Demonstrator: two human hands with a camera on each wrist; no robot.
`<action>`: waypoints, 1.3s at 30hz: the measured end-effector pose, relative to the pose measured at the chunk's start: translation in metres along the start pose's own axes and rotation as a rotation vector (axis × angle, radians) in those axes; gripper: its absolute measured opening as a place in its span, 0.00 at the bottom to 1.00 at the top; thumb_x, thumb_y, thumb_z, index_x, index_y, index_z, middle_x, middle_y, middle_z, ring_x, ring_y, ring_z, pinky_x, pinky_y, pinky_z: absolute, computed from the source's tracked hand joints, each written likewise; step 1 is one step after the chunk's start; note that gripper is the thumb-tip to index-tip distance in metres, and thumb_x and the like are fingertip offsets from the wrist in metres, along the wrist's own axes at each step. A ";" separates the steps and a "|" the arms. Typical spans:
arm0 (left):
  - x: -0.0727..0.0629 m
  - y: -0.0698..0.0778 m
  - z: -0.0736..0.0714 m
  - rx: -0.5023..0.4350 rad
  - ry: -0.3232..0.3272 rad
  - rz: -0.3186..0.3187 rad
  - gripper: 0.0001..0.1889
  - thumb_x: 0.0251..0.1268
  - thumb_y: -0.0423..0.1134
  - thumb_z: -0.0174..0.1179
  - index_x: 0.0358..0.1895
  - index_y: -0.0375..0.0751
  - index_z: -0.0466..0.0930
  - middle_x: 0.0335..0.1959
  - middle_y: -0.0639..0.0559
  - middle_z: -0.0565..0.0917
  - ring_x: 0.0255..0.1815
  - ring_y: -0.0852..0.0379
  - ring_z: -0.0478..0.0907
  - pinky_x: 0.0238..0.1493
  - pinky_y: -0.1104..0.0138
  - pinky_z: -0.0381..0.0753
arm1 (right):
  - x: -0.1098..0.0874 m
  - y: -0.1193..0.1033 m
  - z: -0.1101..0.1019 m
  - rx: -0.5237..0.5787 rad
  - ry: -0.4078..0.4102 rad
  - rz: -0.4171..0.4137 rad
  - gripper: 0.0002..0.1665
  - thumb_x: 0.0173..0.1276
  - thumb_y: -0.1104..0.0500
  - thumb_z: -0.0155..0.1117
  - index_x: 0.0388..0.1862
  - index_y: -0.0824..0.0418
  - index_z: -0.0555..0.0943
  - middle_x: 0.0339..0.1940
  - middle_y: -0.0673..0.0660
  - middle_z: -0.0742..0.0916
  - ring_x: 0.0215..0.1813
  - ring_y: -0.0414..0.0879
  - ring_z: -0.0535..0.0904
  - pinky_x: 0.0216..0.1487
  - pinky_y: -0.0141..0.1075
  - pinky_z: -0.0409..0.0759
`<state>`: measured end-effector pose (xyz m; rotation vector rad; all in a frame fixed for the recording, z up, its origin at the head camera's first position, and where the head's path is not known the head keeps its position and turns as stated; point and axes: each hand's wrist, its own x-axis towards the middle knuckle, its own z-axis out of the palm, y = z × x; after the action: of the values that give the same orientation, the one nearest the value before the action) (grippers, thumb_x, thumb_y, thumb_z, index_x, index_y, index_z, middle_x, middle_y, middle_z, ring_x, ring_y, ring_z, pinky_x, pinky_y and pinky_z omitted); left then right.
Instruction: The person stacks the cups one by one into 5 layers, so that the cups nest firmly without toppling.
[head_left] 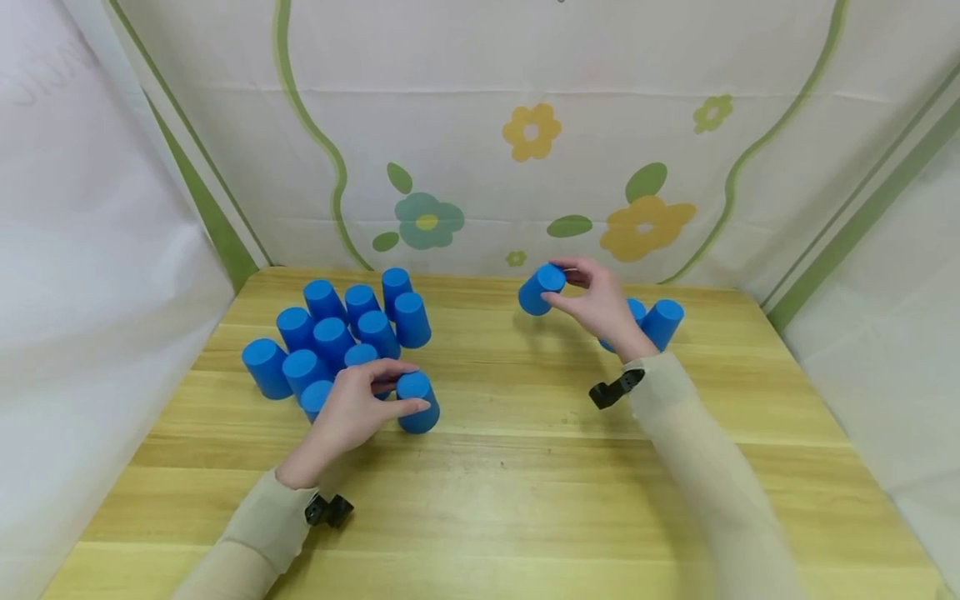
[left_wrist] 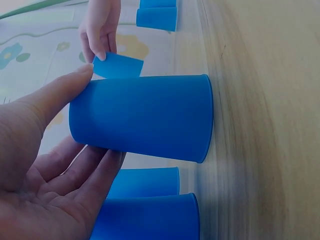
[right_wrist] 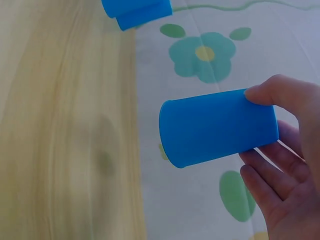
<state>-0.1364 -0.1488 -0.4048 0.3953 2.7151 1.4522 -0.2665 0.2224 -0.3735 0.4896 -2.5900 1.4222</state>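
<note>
Between thumb and fingers my left hand (head_left: 358,410) pinches the closed end of an upside-down blue cup (head_left: 420,415), at the right side of a cluster of blue cups (head_left: 333,342). Whether its rim touches the table cannot be told. In the left wrist view this cup (left_wrist: 142,117) lies across the middle. Farther back, my right hand (head_left: 597,302) grips another blue cup (head_left: 536,293) near its closed end. That cup (right_wrist: 217,127) is tilted and held above the table, its open end down and to the left in the head view.
Several upside-down blue cups stand close together on the left of the wooden table (head_left: 510,517). Two more cups (head_left: 663,323) stand at the right, one partly hidden behind my right wrist. A white flowered cloth (head_left: 465,150) hangs along the back edge, with white sheets at both sides.
</note>
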 end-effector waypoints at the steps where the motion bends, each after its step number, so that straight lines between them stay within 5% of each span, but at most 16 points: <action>1: 0.000 0.000 0.000 -0.001 0.001 0.001 0.26 0.55 0.52 0.78 0.56 0.48 0.85 0.52 0.55 0.86 0.53 0.51 0.84 0.56 0.50 0.82 | -0.001 0.000 -0.004 -0.010 0.010 -0.005 0.34 0.66 0.53 0.76 0.69 0.57 0.77 0.62 0.55 0.80 0.64 0.52 0.77 0.66 0.43 0.74; 17: 0.001 -0.003 0.000 -0.016 0.000 0.015 0.27 0.54 0.55 0.77 0.56 0.49 0.85 0.52 0.56 0.86 0.53 0.52 0.84 0.56 0.49 0.82 | -0.010 0.015 -0.049 -0.104 0.072 0.065 0.35 0.64 0.48 0.77 0.67 0.58 0.80 0.63 0.58 0.83 0.66 0.55 0.74 0.68 0.52 0.71; 39: 0.001 -0.004 0.005 0.012 0.007 0.051 0.27 0.54 0.48 0.79 0.56 0.45 0.83 0.53 0.53 0.85 0.53 0.50 0.84 0.56 0.51 0.82 | -0.025 0.048 -0.050 -0.331 -0.032 0.116 0.35 0.62 0.43 0.78 0.62 0.61 0.84 0.62 0.61 0.84 0.64 0.59 0.76 0.62 0.55 0.74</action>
<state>-0.1374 -0.1467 -0.4105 0.4649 2.7394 1.4531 -0.2616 0.2936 -0.3920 0.3224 -2.8414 0.9877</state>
